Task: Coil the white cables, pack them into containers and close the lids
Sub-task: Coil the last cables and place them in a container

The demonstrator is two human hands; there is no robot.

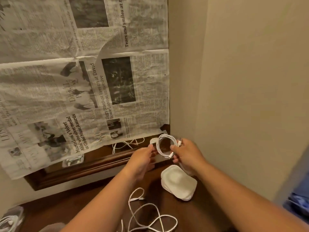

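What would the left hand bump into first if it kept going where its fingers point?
Probably the coiled white cable, which the right hand pinches just ahead of the left hand; depth is unclear.

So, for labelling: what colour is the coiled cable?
The coiled cable is white; head view.

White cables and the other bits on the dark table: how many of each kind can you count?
White cables: 3 (coiled cable held up, loose cable on the table, packed cable in the container)
Containers: 1
Stacks of white lids: 1
Total: 5
Not counted: shapes below the newspaper, possibly mirror reflections.
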